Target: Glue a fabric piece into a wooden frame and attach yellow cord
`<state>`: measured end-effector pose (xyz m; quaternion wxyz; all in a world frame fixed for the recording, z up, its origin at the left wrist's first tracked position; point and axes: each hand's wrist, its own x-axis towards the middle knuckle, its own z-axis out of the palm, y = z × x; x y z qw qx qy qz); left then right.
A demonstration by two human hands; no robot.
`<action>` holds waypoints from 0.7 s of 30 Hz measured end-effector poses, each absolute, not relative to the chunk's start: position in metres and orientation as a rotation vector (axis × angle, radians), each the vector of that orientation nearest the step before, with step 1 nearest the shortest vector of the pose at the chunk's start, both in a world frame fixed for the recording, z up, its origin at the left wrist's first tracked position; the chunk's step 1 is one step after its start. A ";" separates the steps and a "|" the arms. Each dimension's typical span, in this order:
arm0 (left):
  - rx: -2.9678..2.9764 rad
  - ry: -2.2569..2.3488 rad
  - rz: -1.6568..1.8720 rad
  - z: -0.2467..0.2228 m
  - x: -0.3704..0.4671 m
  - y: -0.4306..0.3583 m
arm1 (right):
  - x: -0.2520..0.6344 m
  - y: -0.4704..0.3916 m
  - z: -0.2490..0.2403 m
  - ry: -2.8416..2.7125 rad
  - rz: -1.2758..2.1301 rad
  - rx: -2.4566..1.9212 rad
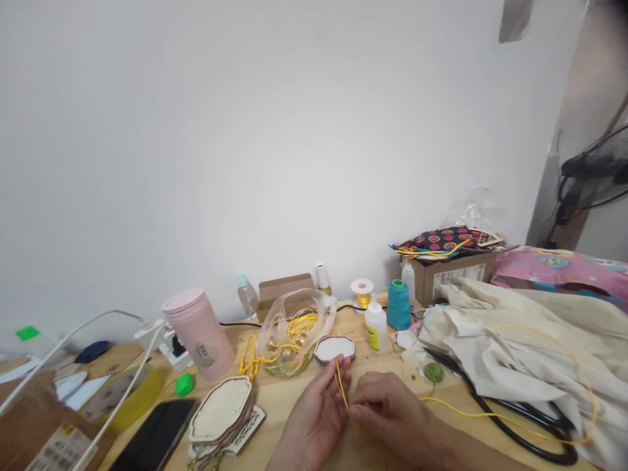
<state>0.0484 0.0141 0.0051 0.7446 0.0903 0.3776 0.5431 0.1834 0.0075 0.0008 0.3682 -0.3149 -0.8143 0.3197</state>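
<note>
A thin yellow cord (pixel 340 386) forms a narrow loop over the fingers of my left hand (pixel 316 412), which is partly curled around it, palm up. My right hand (pixel 383 402) pinches the same cord at the lower end of that loop, thumb and forefinger pressed together. From behind the right hand, a long yellow tail (pixel 466 412) runs right over scissors with black handles (pixel 527 418) and onto white cloth (pixel 520 327). Just beyond my fingertips lies a small stack of scalloped white pieces (pixel 334 348). A clear plastic bag (pixel 294 337) holds tangled yellow cords.
Left of my hands are a stack of larger scalloped pieces (pixel 223 409), a phone (pixel 154 435) and a pink tumbler (pixel 199 333). A glue bottle (pixel 375 328), a teal thread cone (pixel 399 305) and a yellow spool (pixel 362 294) stand behind. A filled cardboard box (pixel 456 278) sits back right.
</note>
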 end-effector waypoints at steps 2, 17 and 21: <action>0.174 0.810 1.171 0.005 0.047 0.014 | 0.186 0.010 0.000 -2.128 0.675 -0.827; 0.376 0.886 1.186 0.007 0.056 0.009 | 0.183 0.001 0.008 -2.134 0.585 -1.017; 0.392 0.907 1.187 0.007 0.056 0.008 | 0.184 0.003 0.005 -2.141 0.597 -1.090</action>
